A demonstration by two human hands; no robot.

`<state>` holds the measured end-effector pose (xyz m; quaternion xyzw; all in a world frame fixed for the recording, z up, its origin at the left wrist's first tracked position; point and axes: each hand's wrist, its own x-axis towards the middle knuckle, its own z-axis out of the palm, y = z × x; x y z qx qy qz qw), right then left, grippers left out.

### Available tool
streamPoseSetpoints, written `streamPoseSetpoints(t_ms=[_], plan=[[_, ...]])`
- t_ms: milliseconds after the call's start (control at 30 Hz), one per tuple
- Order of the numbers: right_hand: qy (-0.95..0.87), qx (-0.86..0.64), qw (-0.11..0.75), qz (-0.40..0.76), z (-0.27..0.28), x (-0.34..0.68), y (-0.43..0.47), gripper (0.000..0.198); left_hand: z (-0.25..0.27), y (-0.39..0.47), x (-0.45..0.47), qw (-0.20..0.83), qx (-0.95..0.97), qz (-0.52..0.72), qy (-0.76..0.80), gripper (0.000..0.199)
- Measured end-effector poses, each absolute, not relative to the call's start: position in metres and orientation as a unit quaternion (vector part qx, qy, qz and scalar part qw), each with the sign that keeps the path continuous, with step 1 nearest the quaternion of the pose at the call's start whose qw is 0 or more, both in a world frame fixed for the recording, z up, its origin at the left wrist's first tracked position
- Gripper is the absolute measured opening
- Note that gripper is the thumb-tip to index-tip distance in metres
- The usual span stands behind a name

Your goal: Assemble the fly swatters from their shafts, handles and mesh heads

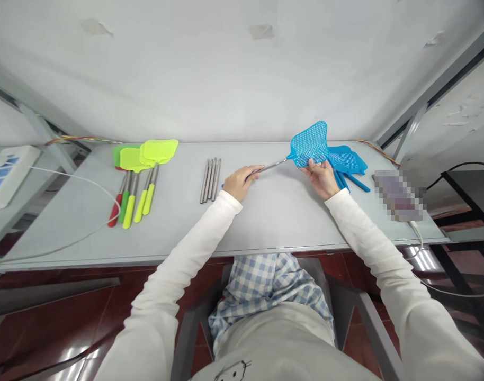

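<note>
holding one blue swatter (310, 142) near four metal rods (212, 179)

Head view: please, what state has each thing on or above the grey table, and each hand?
Blue perforated plastic swatter, head attached to metal shaft, held in both hands
Left hand, closed around the swatter's handle end
Right hand, pinching the head's lower edge
Blue plastic swatter heads and handles, overlapping
Four slim steel rods, lying side by side
Red, green and yellow-green plastic swatters, heads overlapped
Thin white cord, curved
Pixelated object, cannot tell
</note>
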<state>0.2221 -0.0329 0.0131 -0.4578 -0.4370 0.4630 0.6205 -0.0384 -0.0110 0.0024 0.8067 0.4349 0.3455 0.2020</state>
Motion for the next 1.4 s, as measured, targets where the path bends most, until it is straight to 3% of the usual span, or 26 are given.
streamPoseSetpoints(t_ms=[1200,1400], plan=[[-0.439,-0.439,0.585,0.522,0.000,0.231,-0.030,0.040,0.012,-0.008,-0.046,0.226,0.809,0.326,0.435,0.038],[-0.462,-0.434,0.550,0.543,0.007,0.235,-0.037,0.052,0.012,-0.005,-0.054,0.238,0.821,0.301,0.424,0.039]])
